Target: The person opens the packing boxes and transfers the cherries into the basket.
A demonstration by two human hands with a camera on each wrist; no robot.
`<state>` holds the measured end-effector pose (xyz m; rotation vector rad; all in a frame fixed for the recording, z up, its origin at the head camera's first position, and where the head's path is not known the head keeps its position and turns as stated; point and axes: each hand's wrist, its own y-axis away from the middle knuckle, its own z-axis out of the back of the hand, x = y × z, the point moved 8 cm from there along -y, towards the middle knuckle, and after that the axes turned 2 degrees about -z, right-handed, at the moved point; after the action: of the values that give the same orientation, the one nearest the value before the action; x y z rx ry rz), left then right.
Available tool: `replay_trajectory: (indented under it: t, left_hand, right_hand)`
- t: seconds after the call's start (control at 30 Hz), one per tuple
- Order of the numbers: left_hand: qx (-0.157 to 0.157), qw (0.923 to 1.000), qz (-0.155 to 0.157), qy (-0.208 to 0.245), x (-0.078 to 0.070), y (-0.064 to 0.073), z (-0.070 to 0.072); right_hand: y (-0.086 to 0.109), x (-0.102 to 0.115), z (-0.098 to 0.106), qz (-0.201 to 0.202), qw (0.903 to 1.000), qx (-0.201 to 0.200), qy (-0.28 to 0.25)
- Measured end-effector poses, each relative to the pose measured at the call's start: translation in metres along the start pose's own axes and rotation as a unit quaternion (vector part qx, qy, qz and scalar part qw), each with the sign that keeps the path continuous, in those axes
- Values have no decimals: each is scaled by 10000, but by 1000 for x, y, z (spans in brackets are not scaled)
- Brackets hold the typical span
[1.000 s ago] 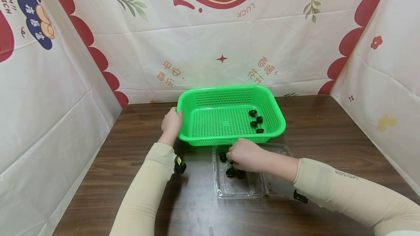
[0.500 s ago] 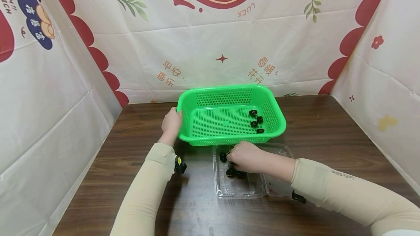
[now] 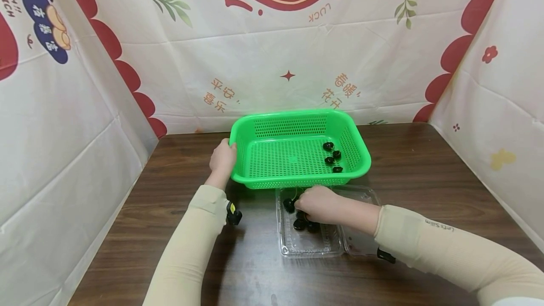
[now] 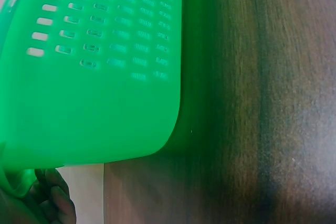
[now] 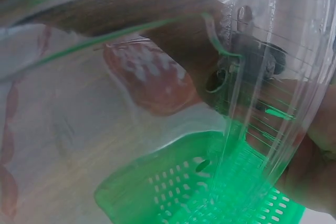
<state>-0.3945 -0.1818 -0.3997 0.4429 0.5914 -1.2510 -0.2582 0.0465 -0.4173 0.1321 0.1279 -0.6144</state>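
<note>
Head view, left to right. At left, left grip (image 3: 223,158) with fingers curled firmly round the rim of the green basket (image 3: 280,155); in left wrist view, fingers (image 4: 62,202) just visible past the rim. Basket upright on the dark wood surface (image 3: 144,202), near the printed cloth (image 3: 272,93) behind. Judged light and fairly stiff, thin perforated plastic; best held by the rim, likely to slide if nudged.

Just in front, opened out, clear box (image 3: 291,245); contact with basket unclear. Inside it, loose dark fruits (image 3: 289,205), probably cherries, one with a thin stem. Judged light, smooth, slippery, easily bruised; best taken by the stem, or by the sides with a soft pinch.

At the box, right grip (image 3: 319,204) with fingers bent inward, tips hidden from the head camera. Cannot tell whether pinching fruit, stem or nothing; right wrist view largely veiled by clear plastic, no help there.

Further right, inside the basket near its right wall, four more basket fruits (image 3: 329,160), similar in look. At far right, box lid (image 3: 361,244) lying open flat; judged thin, flexible, prone to crease under pressure.
</note>
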Motion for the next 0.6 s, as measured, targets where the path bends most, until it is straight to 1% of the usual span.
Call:
replay_trajectory:
  t: [0.17, 0.47, 0.6]
  left_hand:
    - [-6, 10000, 1, 5, 0, 0, 0]
    - [-9, 10000, -63, -41, -2, 2, 1]
    - [-8, 10000, -81, -40, -2, 1, 1]
  right_hand:
    - [0, 0, -4, 10, 9999, 67, 79]
    - [4, 1, -4, -135, 9993, 344, -84]
    - [4, 1, -4, -140, 9991, 392, -120]
